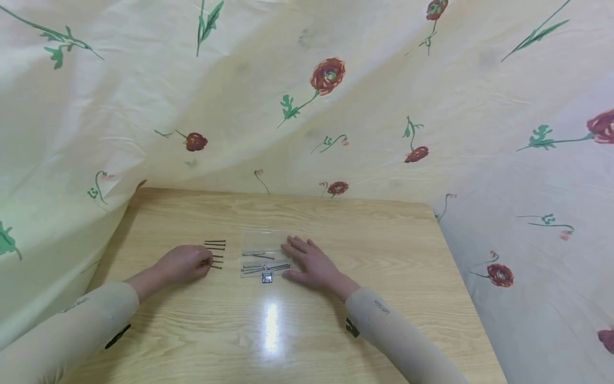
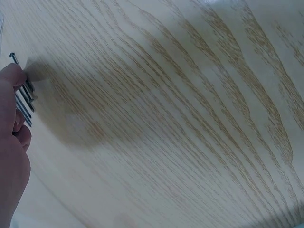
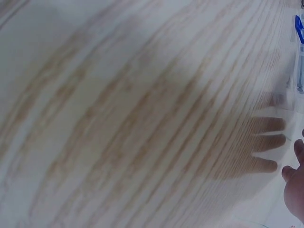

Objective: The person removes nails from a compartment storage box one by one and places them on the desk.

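The left hand (image 1: 194, 261) bends its fingers over a row of nails (image 1: 215, 245) on the table (image 1: 384, 256), covering the left ends of the lower ones; whether it pinches one, I cannot tell. The right hand (image 1: 309, 264), its fingers straight and spread, lies at the right side of a clear plastic box (image 1: 256, 241), hiding part of that edge. The box sits between the hands, just right of the row, with more nails in its near part and a clasp (image 1: 267, 278) at the front. Glare (image 1: 271, 328) whitens the tabletop nearer the person. Beyond hangs a flowered cloth (image 1: 249, 106).
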`<state>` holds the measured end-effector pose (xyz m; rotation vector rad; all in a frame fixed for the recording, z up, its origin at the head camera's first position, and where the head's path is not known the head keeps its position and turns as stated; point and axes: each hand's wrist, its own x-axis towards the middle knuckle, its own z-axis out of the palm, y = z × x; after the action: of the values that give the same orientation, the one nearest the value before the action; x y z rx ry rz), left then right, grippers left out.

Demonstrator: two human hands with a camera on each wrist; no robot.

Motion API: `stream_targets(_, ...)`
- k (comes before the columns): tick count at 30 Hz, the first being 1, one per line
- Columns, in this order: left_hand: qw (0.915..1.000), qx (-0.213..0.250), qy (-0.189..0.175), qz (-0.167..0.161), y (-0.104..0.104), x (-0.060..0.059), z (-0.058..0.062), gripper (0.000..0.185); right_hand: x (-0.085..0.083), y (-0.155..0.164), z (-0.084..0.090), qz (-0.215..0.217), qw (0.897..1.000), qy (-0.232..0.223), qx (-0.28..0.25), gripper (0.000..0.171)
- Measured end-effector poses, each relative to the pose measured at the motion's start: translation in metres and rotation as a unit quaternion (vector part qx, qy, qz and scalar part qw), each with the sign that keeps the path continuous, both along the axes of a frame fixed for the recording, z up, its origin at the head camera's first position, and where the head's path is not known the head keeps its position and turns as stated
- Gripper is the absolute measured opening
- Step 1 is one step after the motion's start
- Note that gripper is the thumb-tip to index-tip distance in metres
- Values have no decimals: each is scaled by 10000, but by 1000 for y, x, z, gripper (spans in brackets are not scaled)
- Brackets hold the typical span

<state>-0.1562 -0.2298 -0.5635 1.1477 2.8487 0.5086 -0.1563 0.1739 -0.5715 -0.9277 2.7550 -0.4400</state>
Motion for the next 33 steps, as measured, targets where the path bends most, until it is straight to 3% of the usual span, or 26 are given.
stream_targets(9,9999,67,50,106,1,1,-8,17,1,0,-1,-7,10000,-11,-50,80)
stream_targets(19,9997,70,16,230,2,0,-6,17,1,0,-1,8,10000,24,-75,80)
stream_targets(26,9992,239,-71,311,11,-4,4,11,1,0,-2,-10,9999,60,-87,79)
stream_targets(33,9995,292,-34,106,42,-15,19,9,1,0,-3,-13,10000,36,-55,79)
